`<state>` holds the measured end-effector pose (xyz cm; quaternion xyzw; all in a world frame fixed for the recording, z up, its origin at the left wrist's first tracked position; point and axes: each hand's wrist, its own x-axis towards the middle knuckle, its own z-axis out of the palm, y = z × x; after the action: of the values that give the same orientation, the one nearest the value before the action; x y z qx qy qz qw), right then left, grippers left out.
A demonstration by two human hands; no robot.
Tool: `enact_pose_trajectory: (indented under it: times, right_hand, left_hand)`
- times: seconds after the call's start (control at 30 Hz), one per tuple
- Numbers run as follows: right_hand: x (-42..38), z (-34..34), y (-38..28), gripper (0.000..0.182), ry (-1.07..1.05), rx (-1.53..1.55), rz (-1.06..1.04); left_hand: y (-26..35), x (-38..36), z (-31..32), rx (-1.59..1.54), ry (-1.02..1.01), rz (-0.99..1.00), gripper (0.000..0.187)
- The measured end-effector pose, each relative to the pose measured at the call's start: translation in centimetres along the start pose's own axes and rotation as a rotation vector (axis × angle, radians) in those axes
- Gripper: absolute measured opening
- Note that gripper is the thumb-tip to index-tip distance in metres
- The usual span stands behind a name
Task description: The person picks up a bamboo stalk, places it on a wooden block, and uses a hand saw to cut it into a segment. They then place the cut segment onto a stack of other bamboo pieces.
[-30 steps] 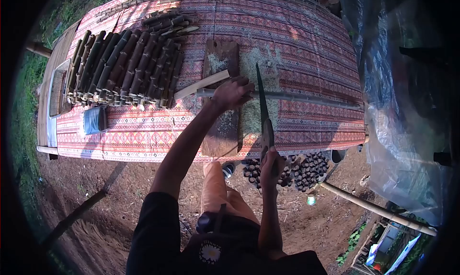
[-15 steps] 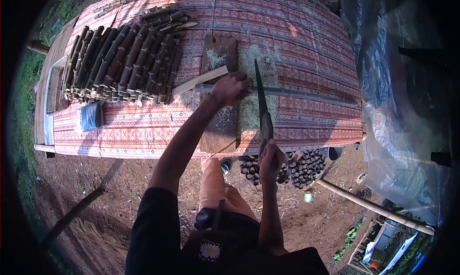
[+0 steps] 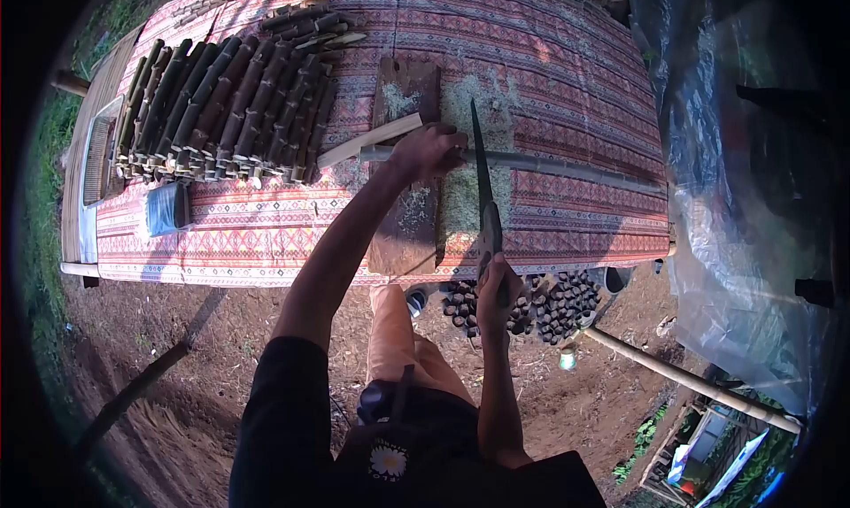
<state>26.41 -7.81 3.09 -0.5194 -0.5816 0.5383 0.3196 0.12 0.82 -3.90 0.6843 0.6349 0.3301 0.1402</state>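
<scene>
My left hand (image 3: 429, 152) is closed around a long grey-green woody stem (image 3: 567, 165) and presses it across a dark wooden board (image 3: 403, 242). The stem runs off to the right over the cloth. In my right hand (image 3: 498, 291) is the handle of a hand saw (image 3: 482, 176). Its narrow dark blade points away from me and crosses the stem just right of my left hand and the board. Whether the teeth have cut into the stem is too small to tell. A pale flat strip of wood (image 3: 367, 142) lies by the stem's left end.
Cut stem pieces (image 3: 226, 101) are piled at the left of the patterned cloth (image 3: 567, 92), near a blue-black packet (image 3: 166, 209). Sawdust (image 3: 469, 216) covers the cloth beside the board. Small dark pots (image 3: 558, 309) stand on the ground below. Plastic sheeting (image 3: 726, 216) hangs at right.
The saw and my right hand have shifted slightly away from me, along with a small upward shift of the whole view. My left hand keeps its hold on the stem.
</scene>
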Motion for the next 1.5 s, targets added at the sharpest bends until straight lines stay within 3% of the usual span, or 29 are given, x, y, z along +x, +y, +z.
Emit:
enact_pose_trajectory:
  times: [0.07, 0.23, 0.27, 0.4, 0.43, 0.57, 0.67, 0.7, 0.73, 0.9, 1.03, 1.13, 1.33, 1.5]
  right_hand:
    - [-1.2, -1.0, -0.4, 0.047, 0.034, -0.08, 0.001]
    - [-8.1, -4.6, 1.4, 0.048, 0.041, -0.2, -0.058]
    - [-7.0, -3.5, 0.3, 0.05, 0.034, -0.117, 0.027]
    - [1.1, 1.3, 2.7, 0.05, 0.062, -0.148, -0.138]
    - [0.7, 1.3, 2.5, 0.05, 0.055, -0.146, -0.133]
    - [-4.3, -2.1, 4.2, 0.048, 0.038, -0.098, -0.077]
    - [-6.7, -3.8, 4.1, 0.048, 0.054, -0.136, -0.067]
    - [-7.4, -3.5, 4.0, 0.048, 0.087, -0.087, -0.015]
    - [-5.8, -2.6, 4.0, 0.049, 0.073, -0.115, -0.059]
    - [1.8, 1.6, 4.4, 0.05, 0.093, -0.166, -0.213]
    - [-4.5, -3.0, 6.5, 0.042, 0.006, -0.187, -0.126]
    - [-5.9, -3.2, 6.4, 0.042, 0.035, -0.201, -0.196]
    - [1.9, 1.0, 4.1, 0.042, 0.031, -0.225, -0.25]
    - [-2.9, -2.2, 4.8, 0.038, 0.019, -0.333, -0.249]
  left_hand:
    - [0.2, 0.6, -0.3, -0.03, -0.071, -0.013, 0.035]
    - [0.4, -0.4, 0.8, -0.04, 0.167, 0.054, 0.027]
    - [0.5, -0.4, 0.5, -0.037, 0.155, 0.061, 0.027]
    - [0.4, 0.7, 0.0, -0.043, 0.041, 0.016, 0.028]
    - [0.3, 0.5, 0.2, -0.063, -0.052, -0.06, 0.029]
    - [-0.4, 0.4, 0.0, -0.071, 0.036, 0.006, 0.027]
    - [0.5, 0.8, 0.3, -0.133, -0.064, -0.029, 0.027]
    - [0.7, 0.2, 0.6, -0.1, 0.016, 0.004, 0.027]
    - [0.7, 0.0, 0.5, -0.058, 0.1, 0.037, 0.027]
    - [0.6, 0.2, 0.1, -0.073, 0.028, 0.014, 0.027]
    - [0.6, 0.5, -0.1, -0.11, -0.067, -0.113, 0.029]
    - [1.5, -0.2, 0.2, -0.051, 0.035, -0.08, 0.029]
    - [1.1, 0.2, 0.0, -0.096, 0.11, -0.029, 0.027]
    - [1.2, -0.1, 0.4, -0.102, 0.024, -0.078, 0.027]
